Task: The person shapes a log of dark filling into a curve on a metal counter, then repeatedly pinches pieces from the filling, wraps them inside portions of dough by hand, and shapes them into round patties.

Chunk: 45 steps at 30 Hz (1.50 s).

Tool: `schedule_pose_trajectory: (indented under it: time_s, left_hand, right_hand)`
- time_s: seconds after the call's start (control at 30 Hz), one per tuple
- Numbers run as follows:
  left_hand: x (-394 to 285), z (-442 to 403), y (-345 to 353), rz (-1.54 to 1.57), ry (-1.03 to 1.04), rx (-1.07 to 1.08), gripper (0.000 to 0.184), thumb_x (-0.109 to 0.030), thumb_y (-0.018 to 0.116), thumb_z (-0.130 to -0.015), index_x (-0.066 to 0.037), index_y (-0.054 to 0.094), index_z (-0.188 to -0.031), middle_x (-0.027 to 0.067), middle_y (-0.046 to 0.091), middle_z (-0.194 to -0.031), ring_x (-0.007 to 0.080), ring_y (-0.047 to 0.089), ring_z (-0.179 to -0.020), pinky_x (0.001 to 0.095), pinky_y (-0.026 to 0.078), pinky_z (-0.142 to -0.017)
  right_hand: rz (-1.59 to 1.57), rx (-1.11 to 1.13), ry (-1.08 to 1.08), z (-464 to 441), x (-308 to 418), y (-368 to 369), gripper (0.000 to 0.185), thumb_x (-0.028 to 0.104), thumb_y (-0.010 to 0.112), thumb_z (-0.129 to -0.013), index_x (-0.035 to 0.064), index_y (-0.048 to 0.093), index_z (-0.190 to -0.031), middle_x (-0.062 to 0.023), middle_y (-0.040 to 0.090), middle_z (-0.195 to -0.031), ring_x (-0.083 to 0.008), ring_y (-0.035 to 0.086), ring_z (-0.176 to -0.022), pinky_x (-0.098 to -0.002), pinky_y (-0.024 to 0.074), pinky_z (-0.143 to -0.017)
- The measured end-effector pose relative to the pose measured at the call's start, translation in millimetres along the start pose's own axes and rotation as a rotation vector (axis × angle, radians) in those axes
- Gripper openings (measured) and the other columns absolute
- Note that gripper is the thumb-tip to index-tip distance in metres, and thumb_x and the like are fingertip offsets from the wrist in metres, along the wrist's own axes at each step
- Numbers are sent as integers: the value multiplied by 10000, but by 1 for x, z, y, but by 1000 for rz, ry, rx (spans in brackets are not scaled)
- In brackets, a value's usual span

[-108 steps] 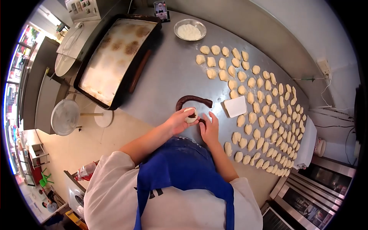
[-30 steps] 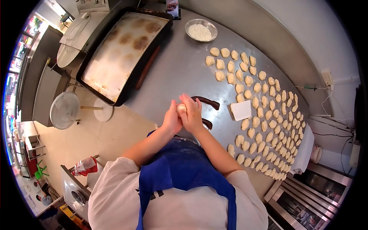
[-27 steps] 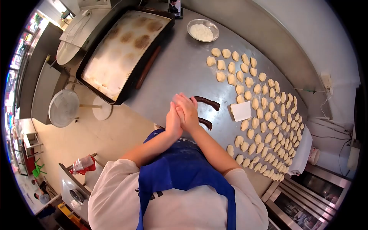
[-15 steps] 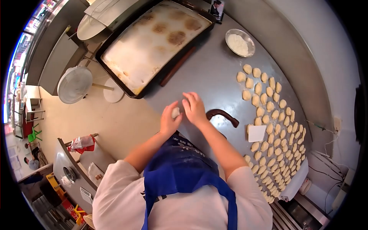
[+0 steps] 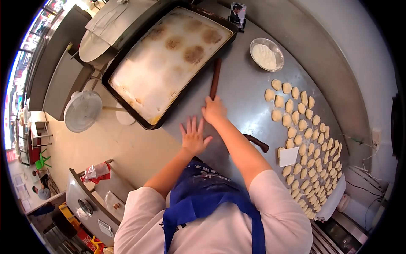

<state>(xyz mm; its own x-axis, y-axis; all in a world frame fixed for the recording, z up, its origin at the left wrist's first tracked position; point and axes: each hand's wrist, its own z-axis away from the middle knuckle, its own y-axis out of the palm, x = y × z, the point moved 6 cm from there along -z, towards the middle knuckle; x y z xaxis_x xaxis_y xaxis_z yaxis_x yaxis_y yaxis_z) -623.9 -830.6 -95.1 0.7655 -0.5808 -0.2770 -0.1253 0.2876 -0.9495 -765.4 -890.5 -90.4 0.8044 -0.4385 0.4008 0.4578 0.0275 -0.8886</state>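
Observation:
My right hand is closed round the near end of a dark wooden rolling pin, which points away beside the griddle pan. To its left, my left hand lies palm down with fingers spread at the table's near edge; anything beneath its palm is hidden. A dark brown roll of filling lies on the metal table, partly covered by my right forearm. Right of it, a white scraper rests at the edge of many pale dough pieces laid out in rows.
A large black-rimmed pan with a browned surface stands at the back left. Behind are a metal bowl of flour and a propped phone. On the left are a fan and, far off, a seated person.
My hands have parted from the pale dough piece held between them. The left has flattened at the table edge; the right has moved forward and taken hold of the rolling pin. The view has turned left.

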Motion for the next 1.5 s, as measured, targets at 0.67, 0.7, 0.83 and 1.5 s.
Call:
schedule_pose_trajectory:
  time_s: [0.67, 0.7, 0.83, 1.5]
  left_hand:
    - [4, -18, 8, 97, -26, -227, 832, -564, 581, -874, -83, 313, -1498, 193, 242, -1548, 374, 159, -1468, 644, 130, -1147]
    - [1, -15, 9, 81, 10, -193, 815, -553, 588, -874, -84, 331, -1489, 196, 261, -1538, 380, 173, -1463, 637, 135, -1150]
    - [6, -14, 16, 65, 170, -146, 687, -463, 634, -867, -77, 447, -1403, 192, 344, -1499, 394, 291, -1410, 580, 259, -1125]
    - [140, 25, 24, 1333, -876, -278, 335, -324, 771, -831, -53, 629, -967, -39, 472, -634, 70, 366, -451, 251, 270, -396]
  right_hand:
    - [4, -412, -163, 44, -126, -88, 392, 122, 693, -809, 75, 602, -1188, -194, 440, -1389, -387, 505, -1190, -466, 469, -969]
    - [-36, -420, -181, 66, -123, -86, 380, 125, 694, -809, 76, 607, -1177, -195, 449, -1379, -388, 508, -1187, -466, 470, -966]
    - [-43, -393, -238, 141, -129, -67, 327, 121, 692, -810, 78, 624, -1127, -203, 483, -1339, -390, 521, -1165, -468, 469, -953]
    - [-70, -538, 108, 310, -216, -41, 166, 108, 670, -833, 80, 676, -996, -140, 575, -1213, -346, 560, -1110, -430, 483, -918]
